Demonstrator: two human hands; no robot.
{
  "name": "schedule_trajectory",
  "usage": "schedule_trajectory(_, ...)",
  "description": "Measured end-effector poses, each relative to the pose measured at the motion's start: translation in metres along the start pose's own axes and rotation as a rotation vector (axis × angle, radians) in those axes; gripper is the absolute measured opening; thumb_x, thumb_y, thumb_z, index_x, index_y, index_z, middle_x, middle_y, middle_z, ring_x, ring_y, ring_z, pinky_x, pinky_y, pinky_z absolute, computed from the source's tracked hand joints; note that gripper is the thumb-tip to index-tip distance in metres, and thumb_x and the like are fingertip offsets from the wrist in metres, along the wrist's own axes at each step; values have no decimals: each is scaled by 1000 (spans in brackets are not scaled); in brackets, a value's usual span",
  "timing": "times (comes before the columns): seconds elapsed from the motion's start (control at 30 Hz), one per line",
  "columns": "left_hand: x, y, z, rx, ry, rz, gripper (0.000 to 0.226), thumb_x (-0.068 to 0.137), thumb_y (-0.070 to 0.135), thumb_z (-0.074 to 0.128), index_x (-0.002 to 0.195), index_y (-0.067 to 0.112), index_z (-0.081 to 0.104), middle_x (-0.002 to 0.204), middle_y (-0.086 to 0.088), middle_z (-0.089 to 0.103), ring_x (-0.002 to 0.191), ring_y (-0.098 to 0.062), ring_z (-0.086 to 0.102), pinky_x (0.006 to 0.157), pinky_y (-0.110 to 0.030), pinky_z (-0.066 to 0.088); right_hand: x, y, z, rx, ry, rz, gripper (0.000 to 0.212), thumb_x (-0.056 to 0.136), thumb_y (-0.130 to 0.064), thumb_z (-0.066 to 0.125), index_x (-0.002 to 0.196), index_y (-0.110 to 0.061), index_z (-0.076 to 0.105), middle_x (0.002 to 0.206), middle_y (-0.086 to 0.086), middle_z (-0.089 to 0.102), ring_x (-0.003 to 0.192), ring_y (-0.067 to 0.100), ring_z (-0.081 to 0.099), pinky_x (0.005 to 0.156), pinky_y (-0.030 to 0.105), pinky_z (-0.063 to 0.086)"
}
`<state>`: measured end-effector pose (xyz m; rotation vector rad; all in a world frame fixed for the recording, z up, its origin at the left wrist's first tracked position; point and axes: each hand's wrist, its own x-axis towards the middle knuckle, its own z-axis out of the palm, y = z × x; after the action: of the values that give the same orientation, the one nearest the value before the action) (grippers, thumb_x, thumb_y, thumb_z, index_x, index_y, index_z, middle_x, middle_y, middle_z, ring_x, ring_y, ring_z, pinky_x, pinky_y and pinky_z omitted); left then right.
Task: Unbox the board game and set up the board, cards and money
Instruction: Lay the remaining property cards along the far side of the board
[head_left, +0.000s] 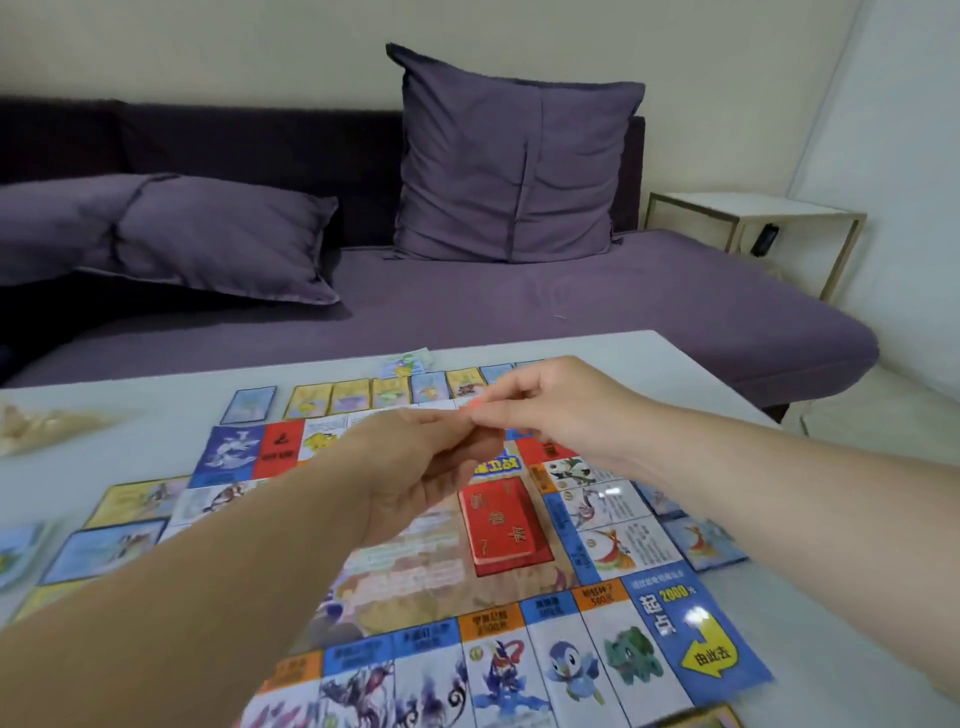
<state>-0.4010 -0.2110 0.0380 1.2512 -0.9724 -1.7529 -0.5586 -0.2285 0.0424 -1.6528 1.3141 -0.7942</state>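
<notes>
Two hands meet in the air over the middle of the board (649, 639). The left hand (410, 467) comes in from the near left and the right hand (561, 410) from the near right. Their fingers are drawn narrow, tip to tip, and pinch a small orange piece (470, 408) between them. The right fingers (498, 410) close on it from the right and the left fingers (441, 421) from the left. The piece is blurred and too small to say what it is.

Below the hands, the board lies flat and unfolded on the white worktop (831, 545). Its blue corner square with the yellow arrow points towards the near right corner. A red card stack (501, 525) sits on the board's centre, just below and nearer than the pinched piece, apart from both hands.

A row of cards (353, 397) lines the board's far side, close to the worktop's far edge, with a few loose sheets (408, 361) right at that edge. More cards (104, 545) run along the board's left side, and others (706, 540) along its right side. Bare worktop shows at the right edge and the far left corner, where a crumpled clear wrapper (41, 421) lies.

Beyond the far edge stands a purple sofa (571, 301) with an upright cushion (514, 166) and a flat one (208, 234). A small side table (753, 208) stands to its right.
</notes>
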Motion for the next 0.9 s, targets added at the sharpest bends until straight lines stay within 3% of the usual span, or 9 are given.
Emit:
schedule_trajectory(0.07, 3, 9, -24, -43, 30, 31, 18, 95, 11, 51, 89, 3, 66, 73, -6, 73, 57, -5, 67, 45, -13, 50, 26, -7, 18, 60, 9, 6, 2, 83, -24, 71, 83, -23, 72, 77, -11, 67, 70, 5, 53, 63, 16, 40)
schedule_trajectory(0.13, 8, 17, -49, -57, 76, 62, 17, 94, 11, 52, 88, 3, 65, 72, -5, 73, 56, -4, 67, 45, -13, 50, 52, -14, 28, 66, 76, 4, 5, 83, -25, 71, 85, -22, 73, 75, -9, 65, 65, 7, 46, 62, 20, 37)
schedule_trajectory(0.2, 13, 23, -75, -41, 121, 84, 16, 95, 11, 51, 88, 3, 64, 72, -5, 73, 55, -4, 67, 44, -13, 50, 77, -17, 32, -41, 172, 6, 8, 82, -27, 73, 88, -22, 74, 72, -15, 66, 64, 3, 53, 59, 19, 39)
schedule_trajectory(0.27, 19, 28, -99, -30, 163, 109, 15, 95, 11, 51, 90, 3, 64, 72, -5, 73, 56, -4, 67, 43, -13, 49, 102, -16, 34, -169, 258, 15, 13, 78, -29, 76, 87, -21, 74, 82, -11, 69, 78, 5, 61, 61, 18, 43)
schedule_trajectory(0.4, 31, 40, -134, -29, 209, 178, 14, 95, 12, 52, 93, 4, 63, 74, -3, 74, 59, -3, 67, 44, -12, 48, 151, -7, 47, -289, 266, 13, 14, 79, -22, 76, 87, -10, 73, 77, -9, 66, 73, 0, 57, 57, 14, 37)
schedule_trajectory(0.53, 41, 43, -148, -23, 223, 220, 15, 96, 13, 52, 95, 5, 64, 76, -3, 74, 60, -3, 68, 46, -13, 49, 189, 4, 59, -401, 275, 22, 9, 79, -20, 75, 85, -13, 76, 87, -1, 72, 90, 12, 63, 74, 22, 43)
schedule_trajectory(0.7, 48, 35, -153, -31, 212, 218, 15, 95, 14, 52, 95, 5, 64, 77, -3, 74, 62, -4, 68, 48, -13, 50, 209, 17, 67, -511, 294, 43, 12, 78, -26, 76, 86, -17, 77, 95, -1, 72, 98, 16, 62, 84, 29, 46)
schedule_trajectory(0.8, 50, 32, -154, -36, 214, 217, 16, 95, 14, 52, 98, 4, 64, 78, -3, 74, 61, -5, 67, 49, -13, 51, 209, 16, 65, -558, 283, -3, 29, 79, -34, 75, 103, -18, 72, 113, 0, 67, 110, 18, 57, 93, 32, 44)
schedule_trajectory(0.9, 50, 32, -155, -42, 220, 221, 16, 95, 14, 52, 99, 4, 64, 80, -4, 74, 61, -5, 67, 48, -13, 50, 208, 10, 63, -609, 121, -2, 53, 77, -41, 74, 124, -20, 62, 133, -1, 56, 125, 18, 49, 100, 30, 35)
